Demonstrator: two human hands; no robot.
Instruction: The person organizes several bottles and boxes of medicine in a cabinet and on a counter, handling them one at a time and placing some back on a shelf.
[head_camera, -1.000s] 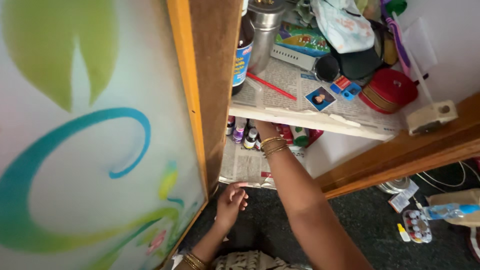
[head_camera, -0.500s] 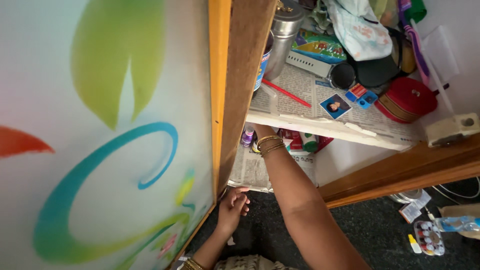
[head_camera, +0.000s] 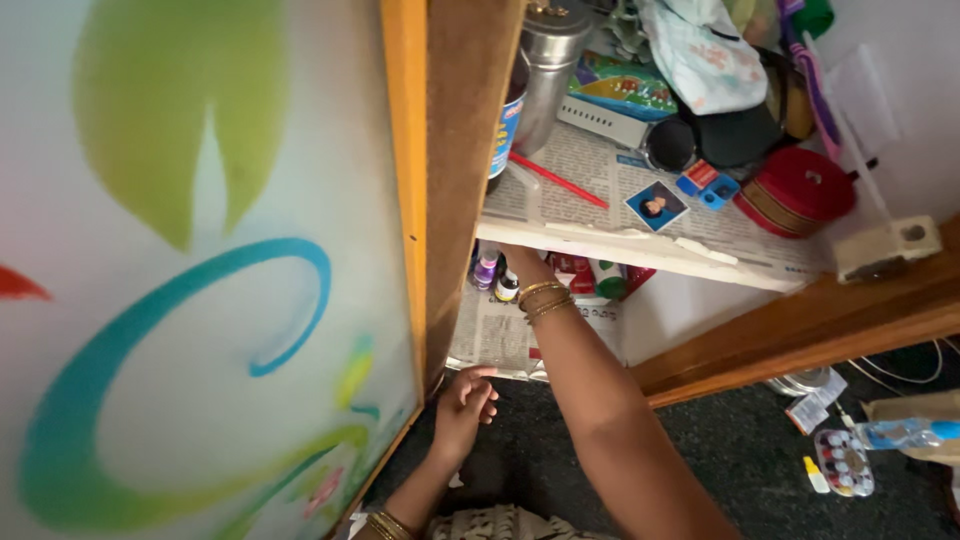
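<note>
A: Where is this happening?

B: At a low wall cupboard over a dark floor. A painted cupboard door, pale with a green leaf and a teal swirl, is standing open and filling the left side.

A: And just past the door?

B: The left hand is hovering by the door's bottom corner, near the front edge of the newspaper-lined lower shelf. Its fingers are loosely curled, half open, gripping nothing.

A: What about the other arm?

B: The right forearm, wearing gold bangles, is reaching under the front edge of the upper shelf. The right hand is hiding behind that edge, so I cannot tell how its fingers are set.

A: What is it nearest to?

B: A row of small bottles standing at the back of the lower shelf, left of the wrist. They are looking light and rigid, likely smooth and easy to topple; taking one around its body below the cap seems safest.

A: And further right?

B: The upper shelf is carrying a steel canister, a red pen, a small photo and a round red box. A paint set is lying on the floor at the right.
</note>
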